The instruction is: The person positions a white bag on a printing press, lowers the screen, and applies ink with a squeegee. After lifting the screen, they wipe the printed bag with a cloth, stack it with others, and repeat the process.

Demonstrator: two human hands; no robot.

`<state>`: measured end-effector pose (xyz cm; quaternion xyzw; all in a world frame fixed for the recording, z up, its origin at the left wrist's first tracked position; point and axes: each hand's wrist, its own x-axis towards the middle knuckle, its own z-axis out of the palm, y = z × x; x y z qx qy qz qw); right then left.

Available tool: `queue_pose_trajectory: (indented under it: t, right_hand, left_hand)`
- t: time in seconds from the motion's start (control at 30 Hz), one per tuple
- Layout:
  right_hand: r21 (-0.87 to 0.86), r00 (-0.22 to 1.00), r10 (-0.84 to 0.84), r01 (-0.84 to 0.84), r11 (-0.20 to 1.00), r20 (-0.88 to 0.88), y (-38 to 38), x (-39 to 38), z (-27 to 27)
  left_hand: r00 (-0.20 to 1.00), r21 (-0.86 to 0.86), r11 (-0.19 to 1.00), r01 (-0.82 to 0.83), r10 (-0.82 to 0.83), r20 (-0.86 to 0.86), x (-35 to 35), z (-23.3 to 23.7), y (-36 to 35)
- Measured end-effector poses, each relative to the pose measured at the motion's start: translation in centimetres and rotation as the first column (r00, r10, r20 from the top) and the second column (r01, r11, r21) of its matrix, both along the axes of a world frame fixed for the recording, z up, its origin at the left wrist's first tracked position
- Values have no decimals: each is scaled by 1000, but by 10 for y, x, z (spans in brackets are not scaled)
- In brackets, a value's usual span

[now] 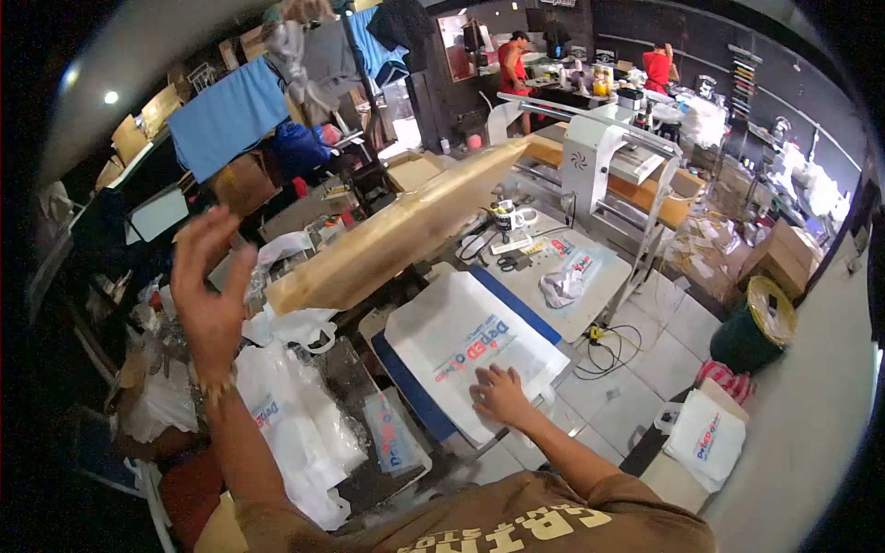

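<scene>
A white plastic bag (441,343) printed with blue and red lettering lies flat on a blue board (407,386). My right hand (502,396) rests at the bag's near edge, fingers spread and holding nothing. Raised at the left, my left hand (210,286) is open, thumb apart from the fingers, with nothing in it. Close beside it, a wooden-edged printing screen (396,230) stands tilted up behind the board. Below my left arm are a pile of white bags (295,405) and a printed clear sheet (391,433).
Scissors (507,264), a mug (504,216) and a crumpled cloth (559,288) lie on the table beyond. A stack of printed bags (707,441) sits at the right. Cables (608,346) trail over the tiled floor. Two people in red (513,64) are in the background.
</scene>
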<state>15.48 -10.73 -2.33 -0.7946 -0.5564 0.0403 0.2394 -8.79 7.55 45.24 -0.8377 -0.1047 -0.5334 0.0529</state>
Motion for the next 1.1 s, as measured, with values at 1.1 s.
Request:
queue_pose_trajectory:
  t: [1.1]
  right_hand:
    - [878, 981, 34, -184, 443, 189, -145, 45, 390]
  left_hand:
    - [712, -204, 684, 700, -648, 270, 149, -49, -56]
